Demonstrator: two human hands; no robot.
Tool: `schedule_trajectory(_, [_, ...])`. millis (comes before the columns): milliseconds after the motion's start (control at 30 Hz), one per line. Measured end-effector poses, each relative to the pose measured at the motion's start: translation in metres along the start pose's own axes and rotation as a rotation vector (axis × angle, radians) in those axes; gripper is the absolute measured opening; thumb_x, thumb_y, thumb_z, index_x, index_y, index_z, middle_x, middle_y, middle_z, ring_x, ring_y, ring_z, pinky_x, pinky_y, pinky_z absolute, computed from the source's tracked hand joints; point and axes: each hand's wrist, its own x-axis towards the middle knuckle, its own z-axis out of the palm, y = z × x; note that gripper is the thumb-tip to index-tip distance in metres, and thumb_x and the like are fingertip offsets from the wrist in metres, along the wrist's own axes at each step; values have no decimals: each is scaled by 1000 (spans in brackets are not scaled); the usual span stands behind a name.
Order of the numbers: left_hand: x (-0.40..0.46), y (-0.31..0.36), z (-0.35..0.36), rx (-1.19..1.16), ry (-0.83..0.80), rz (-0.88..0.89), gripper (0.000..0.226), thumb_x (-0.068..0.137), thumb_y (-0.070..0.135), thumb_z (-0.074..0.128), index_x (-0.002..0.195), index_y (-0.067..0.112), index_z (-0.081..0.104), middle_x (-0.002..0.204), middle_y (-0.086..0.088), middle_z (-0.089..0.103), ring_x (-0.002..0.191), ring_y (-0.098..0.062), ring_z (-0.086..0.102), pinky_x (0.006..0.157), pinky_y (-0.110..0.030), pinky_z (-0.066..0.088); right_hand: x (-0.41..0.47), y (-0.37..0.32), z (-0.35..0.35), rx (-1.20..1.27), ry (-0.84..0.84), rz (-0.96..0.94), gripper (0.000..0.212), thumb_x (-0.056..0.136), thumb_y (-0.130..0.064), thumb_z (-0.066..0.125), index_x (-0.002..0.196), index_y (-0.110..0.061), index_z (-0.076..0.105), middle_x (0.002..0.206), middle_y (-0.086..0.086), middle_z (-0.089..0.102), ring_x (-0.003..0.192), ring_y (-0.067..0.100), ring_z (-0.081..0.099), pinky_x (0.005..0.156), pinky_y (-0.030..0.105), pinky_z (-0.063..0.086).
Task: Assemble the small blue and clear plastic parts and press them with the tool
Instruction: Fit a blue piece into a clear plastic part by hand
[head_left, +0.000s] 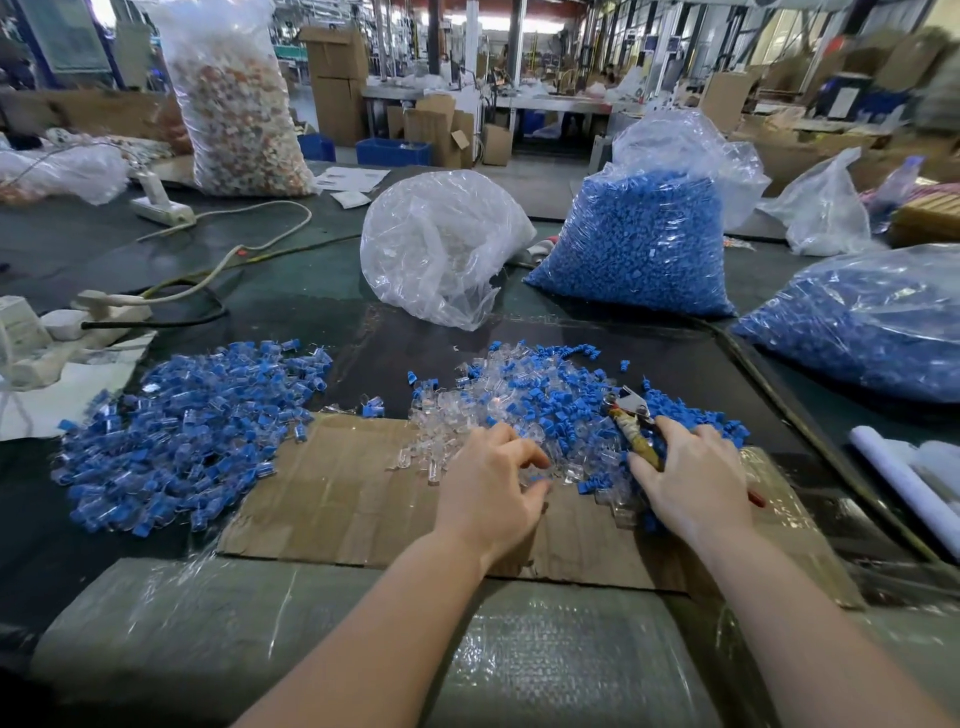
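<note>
Left hand (491, 486): pinching a small blue part (536, 477) at fingertips.
Right hand (693, 475): wrapped round pliers (635, 423).
Loose parts (524, 405): heaped just ahead of both hands.
Handling: probably light, rigid, slippery; best pinched across the sides.
Finished pile (192, 431): well left of left hand.

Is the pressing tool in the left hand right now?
No, the right hand grips the tool; the left hand picks at loose parts.

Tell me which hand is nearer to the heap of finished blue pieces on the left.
Left. The left hand rests at the mixed pile's edge, a stretch of bare cardboard away from the finished heap. The right hand, holding the tool, is farther off.
</note>
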Motion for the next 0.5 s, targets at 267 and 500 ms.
schedule_trajectory(267, [-2, -2, 8, 57, 23, -18, 22, 85, 30, 65, 107, 25, 67, 92, 11, 47, 94, -8, 40, 89, -22, 36, -15, -10, -6, 29, 201, -200, 39, 86, -39, 63, 120, -22, 58, 119, 4, 53, 113, 26, 45, 96, 43, 31])
schedule_trajectory(500, [-3, -4, 7, 52, 56, -42, 24, 87, 27, 62, 111, 21, 64, 97, 8, 52, 96, -9, 40, 84, -15, 31, -27, -25, 1, -144, 69, -523, 13, 85, -25, 57, 91, -30, 67, 99, -10, 52, 104, 16, 43, 93, 37, 18])
